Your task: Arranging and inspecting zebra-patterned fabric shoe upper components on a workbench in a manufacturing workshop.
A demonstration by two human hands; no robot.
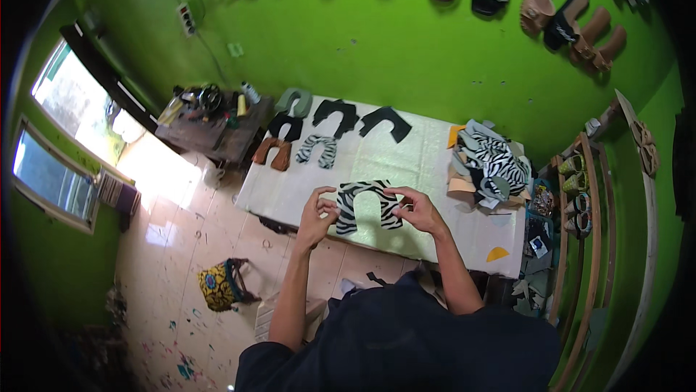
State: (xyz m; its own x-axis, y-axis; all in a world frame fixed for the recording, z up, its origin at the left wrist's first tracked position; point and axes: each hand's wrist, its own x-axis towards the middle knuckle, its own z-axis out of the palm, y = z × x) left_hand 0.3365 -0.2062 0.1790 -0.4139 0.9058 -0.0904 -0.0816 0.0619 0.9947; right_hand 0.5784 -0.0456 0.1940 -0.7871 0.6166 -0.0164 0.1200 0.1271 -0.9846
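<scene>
Between my two hands is a zebra-print, U-shaped sandal upper piece (pixel 346 209), raised over the near edge of the white-covered table (pixel 286 195). My left hand (pixel 317 217) pinches its left side between thumb and fingers. On the other side, my right hand (pixel 419 212) has thumb and forefinger closed on the right edge. Farther back on the table lie similar curved pieces: a zebra one (pixel 328 144), a brown one (pixel 272 153), a grey-green one (pixel 293 101) and several black ones (pixel 337 115).
A heap of zebra and grey scraps (pixel 500 164) covers the table's right end, near a yellow offcut (pixel 497 254). Left of the table stands a sewing machine (pixel 208 96) on a wooden bench. A patterned stool (pixel 221 285) is on the floor; a shoe rack (pixel 591 196) stands right.
</scene>
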